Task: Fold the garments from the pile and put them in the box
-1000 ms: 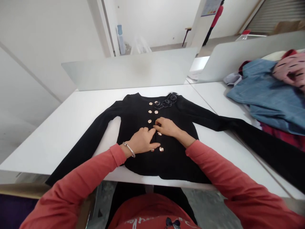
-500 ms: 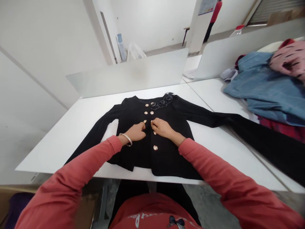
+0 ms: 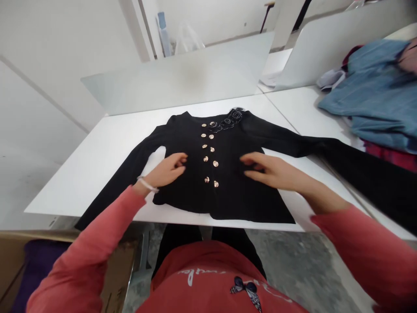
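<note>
L hand, R hand spread; denim pile rt.

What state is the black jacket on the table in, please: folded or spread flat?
Spread flat: the black jacket lies front up on the white table, both sleeves stretched out sideways.

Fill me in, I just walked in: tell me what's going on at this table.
A person is working over a black button-front cardigan laid flat and face up on a white table. Their open left hand and right hand sit on either side of its two rows of gold buttons, gripping nothing. One sleeve stretches toward a pile of clothes topped by a blue denim garment.
</note>
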`<move>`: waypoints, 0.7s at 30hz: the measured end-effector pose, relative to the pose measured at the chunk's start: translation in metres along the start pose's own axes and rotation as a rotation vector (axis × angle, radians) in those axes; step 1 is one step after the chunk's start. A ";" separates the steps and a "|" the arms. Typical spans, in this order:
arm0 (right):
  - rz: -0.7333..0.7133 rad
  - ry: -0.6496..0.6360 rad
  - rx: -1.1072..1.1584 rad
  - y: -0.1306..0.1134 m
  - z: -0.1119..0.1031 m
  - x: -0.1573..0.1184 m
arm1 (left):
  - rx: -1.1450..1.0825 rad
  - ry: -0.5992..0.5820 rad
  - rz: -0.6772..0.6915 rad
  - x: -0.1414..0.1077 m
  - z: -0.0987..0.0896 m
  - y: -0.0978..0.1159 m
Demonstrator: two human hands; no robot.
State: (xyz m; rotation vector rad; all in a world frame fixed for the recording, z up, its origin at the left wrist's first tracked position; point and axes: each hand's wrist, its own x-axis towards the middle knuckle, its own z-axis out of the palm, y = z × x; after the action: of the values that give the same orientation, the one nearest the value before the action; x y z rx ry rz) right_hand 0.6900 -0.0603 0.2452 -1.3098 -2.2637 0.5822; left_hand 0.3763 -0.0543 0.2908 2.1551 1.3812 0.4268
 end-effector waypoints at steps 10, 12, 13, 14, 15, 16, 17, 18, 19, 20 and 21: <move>0.010 0.292 -0.300 -0.009 0.044 -0.141 | 0.397 0.140 -0.067 -0.107 0.026 -0.050; 0.055 0.315 -0.309 -0.019 0.050 -0.137 | 0.366 0.229 -0.076 -0.101 0.038 -0.043; 0.079 0.320 -0.294 -0.022 0.050 -0.136 | 0.342 0.268 -0.081 -0.098 0.041 -0.041; 0.101 0.325 -0.273 -0.025 0.050 -0.135 | 0.316 0.299 -0.089 -0.095 0.044 -0.039; 0.123 0.332 -0.252 -0.027 0.049 -0.134 | 0.292 0.323 -0.099 -0.092 0.046 -0.037; 0.146 0.350 -0.241 -0.028 0.049 -0.133 | 0.268 0.343 -0.110 -0.090 0.047 -0.036; 0.170 0.379 -0.240 -0.028 0.050 -0.132 | 0.247 0.364 -0.124 -0.088 0.048 -0.034; 0.194 0.412 -0.245 -0.028 0.051 -0.130 | 0.229 0.388 -0.146 -0.087 0.049 -0.033; 0.226 0.452 -0.252 -0.029 0.052 -0.126 | 0.208 0.415 -0.177 -0.085 0.050 -0.031; 0.270 0.494 -0.251 -0.029 0.054 -0.123 | 0.181 0.441 -0.211 -0.084 0.051 -0.029; 0.330 0.530 -0.238 -0.030 0.056 -0.118 | 0.148 0.465 -0.247 -0.083 0.051 -0.027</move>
State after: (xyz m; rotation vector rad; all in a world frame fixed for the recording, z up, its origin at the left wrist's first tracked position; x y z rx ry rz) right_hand 0.6896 -0.1853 0.1961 -1.7287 -1.7307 0.0444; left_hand 0.3483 -0.1340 0.2351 2.0388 1.9612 0.7839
